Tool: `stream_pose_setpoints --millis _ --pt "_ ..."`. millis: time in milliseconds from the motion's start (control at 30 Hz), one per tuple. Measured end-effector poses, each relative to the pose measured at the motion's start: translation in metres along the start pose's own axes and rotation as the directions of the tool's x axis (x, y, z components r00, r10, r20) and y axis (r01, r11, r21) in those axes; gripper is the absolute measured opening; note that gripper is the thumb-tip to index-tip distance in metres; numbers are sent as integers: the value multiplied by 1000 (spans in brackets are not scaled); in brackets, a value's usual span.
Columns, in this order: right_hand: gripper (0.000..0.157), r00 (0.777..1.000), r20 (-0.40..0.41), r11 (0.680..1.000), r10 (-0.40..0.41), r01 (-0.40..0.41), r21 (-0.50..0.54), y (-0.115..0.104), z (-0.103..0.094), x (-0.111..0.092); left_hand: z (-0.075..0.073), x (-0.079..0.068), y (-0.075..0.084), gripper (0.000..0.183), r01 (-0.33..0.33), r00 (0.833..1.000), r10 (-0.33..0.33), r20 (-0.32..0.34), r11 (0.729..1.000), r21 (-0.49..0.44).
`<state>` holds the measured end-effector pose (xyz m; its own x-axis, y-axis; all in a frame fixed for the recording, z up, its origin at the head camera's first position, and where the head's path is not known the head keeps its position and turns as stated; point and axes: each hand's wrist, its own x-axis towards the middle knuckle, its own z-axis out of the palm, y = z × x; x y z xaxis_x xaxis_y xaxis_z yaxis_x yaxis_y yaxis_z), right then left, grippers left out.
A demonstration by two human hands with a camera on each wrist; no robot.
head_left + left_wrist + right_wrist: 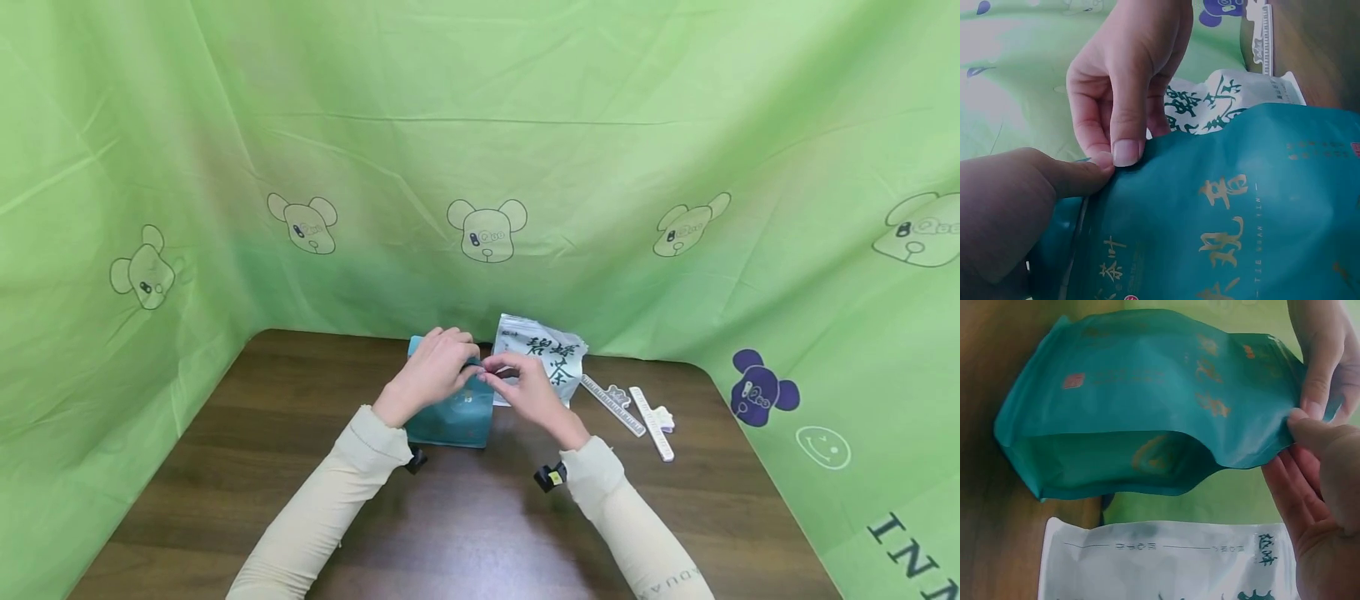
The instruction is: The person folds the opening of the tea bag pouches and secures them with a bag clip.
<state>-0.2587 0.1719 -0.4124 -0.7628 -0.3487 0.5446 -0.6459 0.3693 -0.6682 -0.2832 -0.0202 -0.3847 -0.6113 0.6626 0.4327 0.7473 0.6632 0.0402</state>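
Desk [225, 450]: brown, green curtain [487, 150] behind
Left hand [441, 364], right hand [531, 392]: both pinching a teal bag [452, 419]
Lettering [1258, 240]: "TIE GUAN YIN", I read only from left wrist

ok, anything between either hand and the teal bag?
Nothing visible: the left hand and right hand both pinch the top of the teal bag directly. The white bag sits to its right, not between.

Table [300, 400] free left of teal bag [453, 421]; white pouch [551, 348] blocks right.
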Motion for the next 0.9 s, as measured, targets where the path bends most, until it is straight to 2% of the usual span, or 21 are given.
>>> stream_pose_setpoints --millis 200,433,600,800,900 --pt "5 999 41 999 28 -28 -17 -6 -4 7 -1 2 -1 12 21 999 -21 33 1000 -15" --pt "5 997 74 1000 19 -18 -7 33 0 7 -1 3 -2 10 28 999 -26 38 999 -45" --pt "4 996 90 1000 13 -12 -11 36 -3 8 1 3 -2 8 33 999 -32 23 998 -62" --pt "4 995 73 998 61 -62 12 35 -2 9 1 4 -2 10 53 998 -51 29 996 -74" --pt "4 996 68 999 52 -53 9 36 -2 8 1 4 -3 10 49 998 -47 32 996 -77"
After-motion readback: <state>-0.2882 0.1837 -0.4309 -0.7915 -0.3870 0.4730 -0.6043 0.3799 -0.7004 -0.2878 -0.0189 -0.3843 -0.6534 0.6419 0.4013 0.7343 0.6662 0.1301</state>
